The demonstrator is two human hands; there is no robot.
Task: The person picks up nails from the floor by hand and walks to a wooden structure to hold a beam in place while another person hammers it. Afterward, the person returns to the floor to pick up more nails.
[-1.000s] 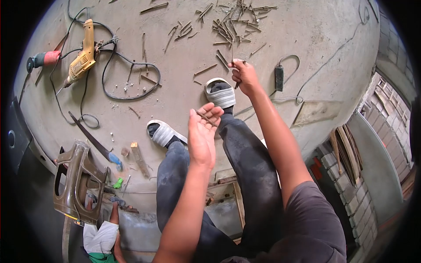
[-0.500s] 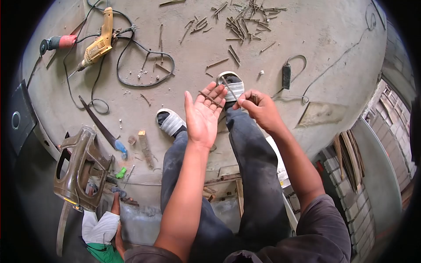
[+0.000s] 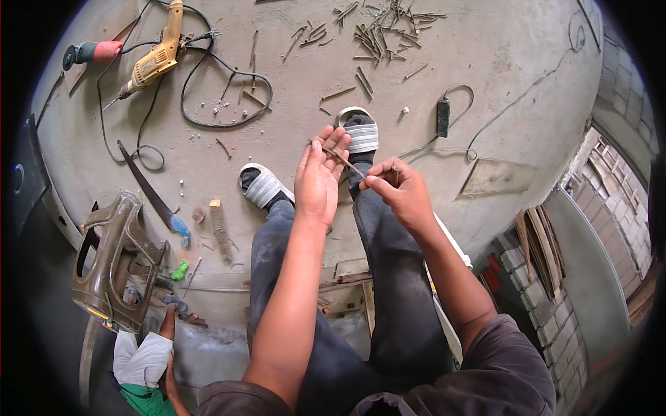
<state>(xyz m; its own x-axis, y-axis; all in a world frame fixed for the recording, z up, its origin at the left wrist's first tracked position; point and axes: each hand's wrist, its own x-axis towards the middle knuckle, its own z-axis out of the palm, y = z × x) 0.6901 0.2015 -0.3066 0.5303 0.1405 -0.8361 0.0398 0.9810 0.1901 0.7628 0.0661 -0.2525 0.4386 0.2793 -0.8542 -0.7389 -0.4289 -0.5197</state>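
A seated worker's left hand (image 3: pixel 320 182) lies palm up, fingers loosely open, as the right hand (image 3: pixel 400 192) pinches a thin nail (image 3: pixel 347 163) between thumb and fingers, its far end over the left fingers; more nails (image 3: pixel 378 38) lie scattered on the concrete floor (image 3: pixel 485 66) beyond the sandals (image 3: pixel 359 132).

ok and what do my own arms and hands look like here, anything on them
Both your left hand and right hand are bare, with no gloves. No watch, bracelet or ring shows on either one. You wear a dark, greyish top with short sleeves: the left sleeve and right sleeve end around the elbows, leaving the forearms uncovered. No print or marking shows on the sleeves.
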